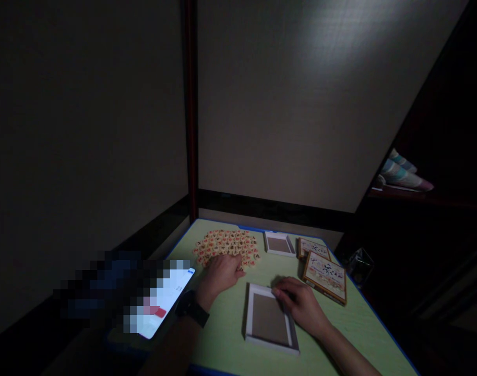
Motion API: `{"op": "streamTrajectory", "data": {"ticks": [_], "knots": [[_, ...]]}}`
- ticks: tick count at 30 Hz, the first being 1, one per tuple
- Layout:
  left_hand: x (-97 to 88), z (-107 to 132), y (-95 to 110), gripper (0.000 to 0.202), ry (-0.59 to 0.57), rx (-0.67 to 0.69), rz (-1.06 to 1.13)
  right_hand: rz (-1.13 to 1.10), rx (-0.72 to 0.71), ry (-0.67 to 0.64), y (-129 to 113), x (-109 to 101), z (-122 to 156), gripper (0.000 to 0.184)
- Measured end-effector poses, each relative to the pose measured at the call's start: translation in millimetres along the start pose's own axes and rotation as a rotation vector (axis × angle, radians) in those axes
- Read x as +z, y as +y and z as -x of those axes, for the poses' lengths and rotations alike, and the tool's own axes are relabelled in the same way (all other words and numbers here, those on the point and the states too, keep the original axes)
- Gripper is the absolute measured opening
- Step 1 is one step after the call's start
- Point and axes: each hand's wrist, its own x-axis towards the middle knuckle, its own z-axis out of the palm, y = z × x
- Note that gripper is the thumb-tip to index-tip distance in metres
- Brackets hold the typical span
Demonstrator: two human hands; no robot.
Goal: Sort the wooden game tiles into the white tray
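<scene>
- I'm looking into a dim corner of large grey wall panels split by a dark red post, with a pale green table pushed up to them.
- My left hand lies low, palm down, fingers bent at the near edge of the spread of xiangqi pieces; I cannot tell whether it grips one. A dark watch circles that wrist.
- My right hand comes in from the lower right, wrist angled inward, thumb and fingers at the far right corner of the near white box tray. I cannot tell whether they pinch the rim.
- The two hands are apart, with the tray's far left corner between them.
- The xiangqi pieces, red and black characters up, lie packed together toward the table's far left.
- Blue edging bounds the table; bare green shows between pieces and near tray, and again right of my forearm.
- Tighter room beyond my right hand: a front printed box overlaps a rear printed box by the right edge, and the far white box tray sits near the back edge.
- A lit phone crowds my left wrist.
</scene>
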Motion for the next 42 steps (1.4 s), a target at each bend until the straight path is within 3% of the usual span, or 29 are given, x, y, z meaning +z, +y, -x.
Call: {"op": "streamTrajectory", "data": {"ticks": [7, 12, 21, 29, 32, 35, 38, 42], "knots": [[-3.5, 1.0, 2.7, 0.019, -0.014, 0.025, 0.005, -0.003, 0.001, 0.003, 0.0, 0.7, -0.3, 0.031], [-7.4, 4.1, 9.9, 0.030, 0.058, 0.056, 0.004, -0.001, -0.002, 0.017, 0.0, 1.0, -0.1, 0.031], [-6.3, 16.0, 45.1, 0.028, 0.013, 0.236, 0.055, 0.027, 0.051, 0.243, 7.4, -3.1, -0.1, 0.041], [0.1, 18.3, 51.4, 0.025, -0.002, 0.312, 0.066, 0.050, 0.061, 0.303, 9.6, -8.5, -5.9, 0.040], [5.2, 18.0, 53.6, 0.026, -0.008, 0.303, 0.070, 0.094, 0.032, 0.263, 1.6, -16.2, -30.5, 0.039], [9.7, 17.4, 54.5, 0.027, -0.013, 0.300, 0.073, 0.232, -0.071, 0.059, -12.9, -18.3, -79.7, 0.032], [12.4, 16.5, 53.7, 0.027, -0.031, 0.309, 0.082, 0.580, -0.081, -0.258, -27.5, -8.0, -141.8, 0.029], [15.1, 14.5, 52.4, 0.027, -0.054, 0.307, 0.106, 0.684, -0.037, -0.373, -36.2, 16.4, -210.4, 0.026]]}}
